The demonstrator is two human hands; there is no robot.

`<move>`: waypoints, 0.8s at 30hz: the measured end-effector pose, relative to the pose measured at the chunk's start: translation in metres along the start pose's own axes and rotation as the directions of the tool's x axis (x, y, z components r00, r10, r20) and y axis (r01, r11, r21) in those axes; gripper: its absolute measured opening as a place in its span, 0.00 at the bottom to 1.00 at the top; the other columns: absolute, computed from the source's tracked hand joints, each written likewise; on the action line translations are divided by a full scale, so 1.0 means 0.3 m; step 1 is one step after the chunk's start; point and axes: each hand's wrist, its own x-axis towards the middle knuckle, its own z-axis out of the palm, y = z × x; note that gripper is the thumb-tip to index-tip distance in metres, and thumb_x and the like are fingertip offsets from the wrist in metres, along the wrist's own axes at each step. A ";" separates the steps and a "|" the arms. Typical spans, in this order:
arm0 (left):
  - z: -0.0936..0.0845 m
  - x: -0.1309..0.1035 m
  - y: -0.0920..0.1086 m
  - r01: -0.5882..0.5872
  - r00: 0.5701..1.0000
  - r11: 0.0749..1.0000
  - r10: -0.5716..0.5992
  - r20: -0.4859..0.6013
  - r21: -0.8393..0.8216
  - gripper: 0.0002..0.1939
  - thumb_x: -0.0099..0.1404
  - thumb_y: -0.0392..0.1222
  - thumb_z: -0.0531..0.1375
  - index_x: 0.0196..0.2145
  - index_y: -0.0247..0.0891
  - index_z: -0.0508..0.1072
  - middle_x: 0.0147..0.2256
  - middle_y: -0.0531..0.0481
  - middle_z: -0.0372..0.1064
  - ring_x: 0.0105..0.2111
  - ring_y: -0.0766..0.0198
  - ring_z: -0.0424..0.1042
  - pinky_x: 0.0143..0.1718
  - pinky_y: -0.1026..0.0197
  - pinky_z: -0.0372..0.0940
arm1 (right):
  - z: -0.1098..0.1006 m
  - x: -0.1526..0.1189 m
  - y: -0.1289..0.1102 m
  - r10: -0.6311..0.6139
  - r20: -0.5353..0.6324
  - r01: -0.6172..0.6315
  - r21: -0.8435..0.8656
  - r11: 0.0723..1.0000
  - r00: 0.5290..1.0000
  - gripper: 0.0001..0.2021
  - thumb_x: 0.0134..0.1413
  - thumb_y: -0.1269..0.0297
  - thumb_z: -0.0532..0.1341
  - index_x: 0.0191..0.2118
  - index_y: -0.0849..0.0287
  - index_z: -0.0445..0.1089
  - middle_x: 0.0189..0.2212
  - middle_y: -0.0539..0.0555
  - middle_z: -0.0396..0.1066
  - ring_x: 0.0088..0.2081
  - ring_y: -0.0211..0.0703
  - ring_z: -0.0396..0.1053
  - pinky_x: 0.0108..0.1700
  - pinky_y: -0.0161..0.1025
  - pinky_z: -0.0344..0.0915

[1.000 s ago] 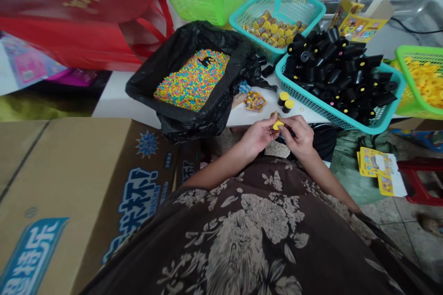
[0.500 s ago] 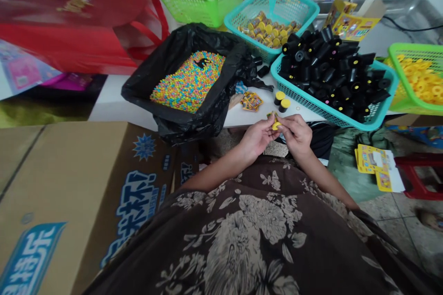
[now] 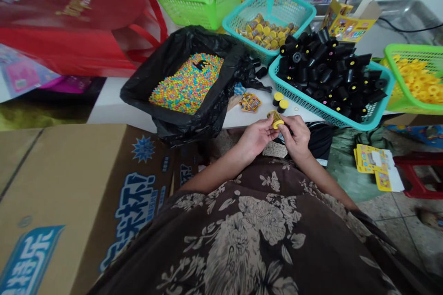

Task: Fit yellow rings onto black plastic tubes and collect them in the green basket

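Between my two hands is a small cup with a yellow cap (image 3: 276, 120) and a patterned wrap, tilted in front of the table's edge. The fingers of my left hand (image 3: 256, 137) are closed on its left side. My right hand (image 3: 296, 134) pinches it at the yellow cap end. Just beyond stand two black cups with yellow lids (image 3: 283, 105). To their left lies a small pile of printed wrappers (image 3: 250, 103) on the white table (image 3: 232, 121).
A black-lined bin of colourful candy balls (image 3: 188, 84) stands left. Baskets hold capped cups (image 3: 265, 32), black cups (image 3: 323, 71) and yellow parts (image 3: 420, 78). An upright green basket (image 3: 200, 0) is behind. A large carton (image 3: 69, 184) is at the lower left.
The small cup has turned in my fingers, so more of its patterned side and yellow cap shows. My right hand has shifted slightly. The whole view has moved a little.
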 end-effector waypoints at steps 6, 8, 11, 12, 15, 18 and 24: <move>-0.009 0.011 -0.003 0.031 0.999 1.000 -0.031 -0.030 0.006 0.09 0.68 0.43 0.68 0.34 0.36 0.78 0.29 0.51 0.75 0.29 0.68 0.72 0.38 0.62 0.66 | 0.015 -0.001 0.007 -0.133 -0.020 0.131 -0.089 0.987 0.991 0.15 0.70 0.62 0.62 0.58 0.49 0.78 0.39 0.56 0.78 0.39 0.48 0.74 0.42 0.47 0.75; -0.003 0.011 -0.013 0.006 0.999 1.000 -0.007 -0.046 -0.018 0.07 0.68 0.40 0.68 0.33 0.35 0.77 0.28 0.52 0.74 0.27 0.70 0.71 0.37 0.63 0.66 | 0.022 -0.001 0.009 -0.214 -0.035 0.210 -0.089 0.974 0.976 0.17 0.69 0.65 0.63 0.61 0.50 0.76 0.38 0.55 0.77 0.38 0.47 0.73 0.40 0.46 0.74; 0.006 0.006 -0.027 -0.017 0.998 1.000 0.016 -0.058 -0.020 0.08 0.67 0.38 0.69 0.32 0.34 0.76 0.27 0.52 0.74 0.27 0.70 0.71 0.38 0.64 0.65 | 0.025 -0.004 0.016 -0.251 -0.033 0.247 -0.091 0.965 0.967 0.17 0.69 0.67 0.62 0.60 0.52 0.76 0.36 0.54 0.77 0.36 0.46 0.72 0.38 0.45 0.72; 0.008 0.005 -0.031 -0.020 0.998 1.000 0.019 -0.057 -0.017 0.08 0.66 0.39 0.70 0.31 0.34 0.76 0.27 0.52 0.74 0.27 0.70 0.71 0.38 0.64 0.65 | 0.025 -0.006 0.018 -0.245 -0.022 0.241 -0.106 0.965 0.969 0.16 0.70 0.67 0.62 0.59 0.52 0.76 0.35 0.54 0.77 0.35 0.45 0.72 0.38 0.45 0.72; 0.005 0.004 -0.032 -0.005 0.999 1.000 0.005 -0.035 -0.019 0.08 0.66 0.39 0.70 0.32 0.34 0.77 0.28 0.52 0.75 0.28 0.70 0.72 0.40 0.64 0.66 | 0.019 -0.011 0.022 -0.200 0.013 0.200 -0.174 0.964 0.980 0.12 0.70 0.62 0.62 0.54 0.53 0.79 0.34 0.55 0.77 0.35 0.46 0.72 0.39 0.46 0.71; -0.003 0.008 -0.025 0.013 1.000 0.999 -0.013 0.003 -0.041 0.07 0.67 0.39 0.70 0.33 0.34 0.77 0.30 0.51 0.76 0.30 0.68 0.73 0.42 0.62 0.67 | 0.013 -0.010 0.016 -0.143 0.004 0.141 -0.168 0.976 0.990 0.13 0.70 0.61 0.62 0.54 0.54 0.78 0.36 0.56 0.78 0.37 0.48 0.73 0.41 0.48 0.72; -0.013 0.021 -0.009 0.046 0.999 0.999 -0.046 -0.010 -0.018 0.11 0.69 0.45 0.68 0.35 0.35 0.78 0.28 0.50 0.75 0.28 0.66 0.72 0.36 0.62 0.65 | 0.017 -0.004 0.007 -0.147 -0.038 0.141 -0.133 0.981 0.988 0.14 0.71 0.62 0.61 0.56 0.54 0.78 0.37 0.56 0.78 0.38 0.48 0.73 0.42 0.47 0.72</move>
